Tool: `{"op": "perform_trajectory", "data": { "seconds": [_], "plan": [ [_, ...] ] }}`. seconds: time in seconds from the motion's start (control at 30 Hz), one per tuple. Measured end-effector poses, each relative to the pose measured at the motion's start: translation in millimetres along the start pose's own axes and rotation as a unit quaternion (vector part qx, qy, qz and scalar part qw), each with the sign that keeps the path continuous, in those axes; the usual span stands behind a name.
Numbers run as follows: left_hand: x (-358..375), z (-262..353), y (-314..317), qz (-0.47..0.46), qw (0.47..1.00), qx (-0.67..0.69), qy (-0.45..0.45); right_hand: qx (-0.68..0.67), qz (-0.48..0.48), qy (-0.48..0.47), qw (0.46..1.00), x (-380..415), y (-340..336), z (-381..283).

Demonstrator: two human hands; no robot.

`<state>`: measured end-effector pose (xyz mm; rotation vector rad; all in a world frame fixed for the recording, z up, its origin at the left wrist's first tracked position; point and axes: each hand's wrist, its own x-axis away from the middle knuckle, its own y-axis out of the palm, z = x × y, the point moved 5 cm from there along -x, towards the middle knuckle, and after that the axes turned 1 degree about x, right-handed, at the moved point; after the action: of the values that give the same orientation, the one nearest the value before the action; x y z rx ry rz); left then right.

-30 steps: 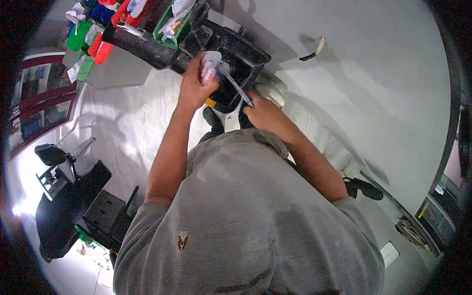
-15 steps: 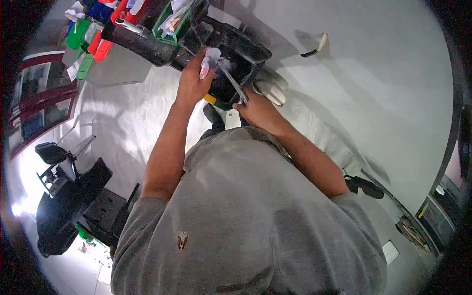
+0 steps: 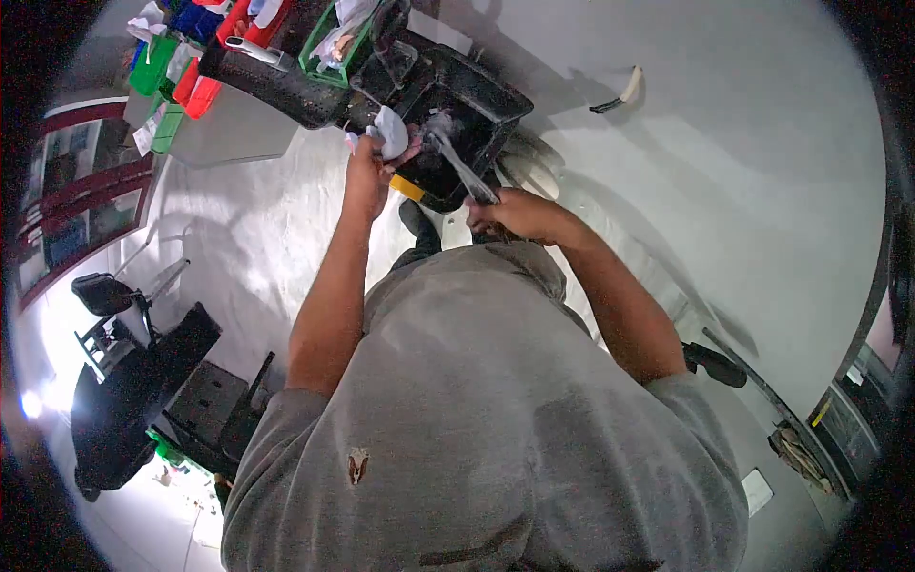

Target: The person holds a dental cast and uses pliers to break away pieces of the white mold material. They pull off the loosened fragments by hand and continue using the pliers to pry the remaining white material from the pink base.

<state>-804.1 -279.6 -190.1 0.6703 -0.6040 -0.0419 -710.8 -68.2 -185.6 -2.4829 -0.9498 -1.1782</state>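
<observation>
My left hand point(image 3: 368, 176) is closed on a white and pink object point(image 3: 392, 133), which hangs over the near left edge of a black basin point(image 3: 510, 103). What exactly the object is cannot be made out. Closed round the end of a long grey metallic tool point(image 3: 463, 172), my right hand point(image 3: 510, 215) is at the basin's near right corner. The tool slants up and left into the basin, and its far tip is blurred beside a pale, smeared patch. A yellow piece point(image 3: 408, 187) shows at the basin's near edge.
A green basket point(image 3: 325, 69) with white items stands behind the basin. Red bins point(image 3: 203, 91) and green bins point(image 3: 166, 128) are at the upper left. A white-handled brush point(image 3: 621, 91) lies at upper right. A black chair point(image 3: 103, 294) stands at left.
My left hand has moved left and slightly down with the white and pink object, which has turned. My right hand has shifted right and down, drawing the grey tool along.
</observation>
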Motion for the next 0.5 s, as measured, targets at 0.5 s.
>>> {"op": "perform_trajectory", "data": {
  "seconds": [0.5],
  "plan": [
    [9.5, 11.1, 16.6, 0.124, 0.992, -0.028, 0.005, 0.025, 0.007, 0.035, 0.999, 40.0, 21.3, -69.9]
  ]
}}
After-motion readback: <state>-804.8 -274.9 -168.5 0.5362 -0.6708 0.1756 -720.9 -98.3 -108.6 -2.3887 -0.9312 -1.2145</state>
